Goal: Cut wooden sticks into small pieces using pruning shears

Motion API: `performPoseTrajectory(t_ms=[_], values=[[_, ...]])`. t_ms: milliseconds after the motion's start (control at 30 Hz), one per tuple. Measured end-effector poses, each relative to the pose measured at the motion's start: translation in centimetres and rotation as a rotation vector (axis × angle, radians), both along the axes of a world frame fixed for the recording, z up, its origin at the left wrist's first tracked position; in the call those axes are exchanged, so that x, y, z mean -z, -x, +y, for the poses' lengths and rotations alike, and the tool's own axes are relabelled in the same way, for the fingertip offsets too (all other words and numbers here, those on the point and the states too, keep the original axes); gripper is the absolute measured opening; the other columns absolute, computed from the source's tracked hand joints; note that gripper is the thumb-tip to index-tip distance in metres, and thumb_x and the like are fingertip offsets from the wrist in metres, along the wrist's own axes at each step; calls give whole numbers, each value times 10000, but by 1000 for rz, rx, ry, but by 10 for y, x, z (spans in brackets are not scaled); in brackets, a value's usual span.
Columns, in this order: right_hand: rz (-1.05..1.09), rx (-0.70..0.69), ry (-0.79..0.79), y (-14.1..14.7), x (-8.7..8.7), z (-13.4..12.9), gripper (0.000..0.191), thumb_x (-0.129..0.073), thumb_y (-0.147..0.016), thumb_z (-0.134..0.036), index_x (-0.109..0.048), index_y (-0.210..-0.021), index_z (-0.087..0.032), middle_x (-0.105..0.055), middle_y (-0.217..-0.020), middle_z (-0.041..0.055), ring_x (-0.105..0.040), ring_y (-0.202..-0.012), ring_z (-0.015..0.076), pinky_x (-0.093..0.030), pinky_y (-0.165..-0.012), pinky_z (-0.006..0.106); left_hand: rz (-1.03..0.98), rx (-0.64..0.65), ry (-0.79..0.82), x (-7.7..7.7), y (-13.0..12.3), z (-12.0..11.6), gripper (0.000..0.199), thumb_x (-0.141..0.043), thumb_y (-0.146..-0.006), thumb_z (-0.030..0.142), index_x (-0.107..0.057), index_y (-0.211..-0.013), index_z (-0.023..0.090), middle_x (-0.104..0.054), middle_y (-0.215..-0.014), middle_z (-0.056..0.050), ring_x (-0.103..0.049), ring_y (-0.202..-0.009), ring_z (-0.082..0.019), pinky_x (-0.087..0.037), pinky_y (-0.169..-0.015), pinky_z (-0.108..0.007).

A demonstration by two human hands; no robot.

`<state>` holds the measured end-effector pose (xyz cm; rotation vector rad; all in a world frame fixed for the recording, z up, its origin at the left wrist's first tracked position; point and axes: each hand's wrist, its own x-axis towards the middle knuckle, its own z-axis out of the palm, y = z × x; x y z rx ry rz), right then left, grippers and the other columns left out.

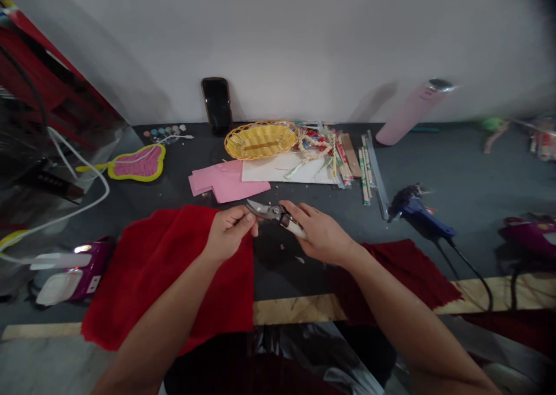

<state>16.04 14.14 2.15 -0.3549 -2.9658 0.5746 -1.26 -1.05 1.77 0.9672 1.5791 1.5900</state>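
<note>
In front of me, pruning shears [271, 212] with metal blades and a pale handle lie across my hands. My right hand [319, 233] wraps around the handle. My left hand [228, 231] is curled at the blade tips, and its fingers hide whether it pinches anything small. Both hands are above the dark tabletop [278, 256], between a red cloth [165, 273] on the left and a dark red cloth [393, 279] on the right. Small pale scraps [299, 260] lie beneath the shears.
Beyond the hands lie pink paper [226, 180], a white sheet [269, 169], a yellow basket [260, 141], woven straw [313, 147] and bundled sticks [364, 169]. A blue glue gun [419, 216] lies right. A purple appliance [82, 270] and white cable [78, 207] lie left.
</note>
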Motion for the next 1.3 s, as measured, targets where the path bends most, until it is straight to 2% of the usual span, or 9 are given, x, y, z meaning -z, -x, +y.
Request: performPoseTrajectory(t_ms=[200, 300, 433, 533, 667, 800, 1000, 1300], values=[[27, -67, 129, -1, -5, -1, 624, -449, -858, -219, -223, -1439, -189, -538, -1182, 134, -545, -1023, 234, -460, -857, 382, -1, -7, -23, 2, -1, -1, 272, -580, -845, 390, -653, -722, 159, -614, -591, -23, -484, -513, -100, -317, -473, -226], [35, -24, 65, 0, -2, -1, 640, -459, -852, -229, -223, -1446, -197, -525, -1212, 137, -521, -1056, 251, -440, -882, 400, -63, 13, -19, 5, 1, 0, 281, -604, -824, 412, -653, -732, 151, -638, -607, -34, -434, -464, -83, -288, -451, -224], [37, 58, -98, 1, 3, 2, 757, -495, -781, -186, -180, -1469, -216, -492, -1249, 141, -464, -1095, 295, -408, -889, 448, -293, 155, 52, 2, 4, 2, 299, -631, -791, 430, -624, -749, 134, -660, -574, -55, -322, -379, -49, -207, -408, -208], [21, 33, -115, 2, 4, 3, 814, -489, -721, -139, -177, -1470, -207, -488, -1233, 135, -450, -1083, 289, -403, -890, 444, -448, 264, 131, -4, 6, 3, 315, -673, -738, 434, -598, -708, 130, -660, -531, -69, -268, -340, -33, -156, -389, -199], [12, 7, -89, 3, 2, 2, 820, -480, -689, -118, -205, -1457, -196, -494, -1206, 132, -461, -1068, 274, -407, -897, 435, -526, 332, 145, -8, 9, 1, 290, -683, -731, 412, -609, -708, 133, -667, -526, -75, -230, -322, -20, -121, -377, -191], [-6, 32, -87, 2, 0, 0, 778, -466, -707, -111, -228, -1444, -182, -515, -1158, 136, -498, -1009, 255, -431, -874, 411, -518, 278, 143, -4, 9, 1, 274, -653, -769, 402, -619, -726, 133, -662, -538, -62, -253, -330, -22, -149, -377, -190], [-7, 56, -74, 1, 2, -1, 771, -482, -716, -117, -219, -1440, -169, -515, -1165, 144, -513, -1009, 255, -439, -879, 402, -295, 89, 5, 1, 3, 5, 226, -626, -817, 352, -635, -807, 126, -662, -627, -37, -308, -391, -23, -212, -406, -188], [-12, -81, 106, -2, -5, 3, 656, -450, -832, -201, -212, -1442, -159, -508, -1225, 149, -516, -1048, 245, -440, -897, 390, -294, 104, -22, 8, 2, 3, 258, -629, -814, 374, -630, -778, 119, -634, -560, -18, -287, -367, -20, -185, -390, -186]])
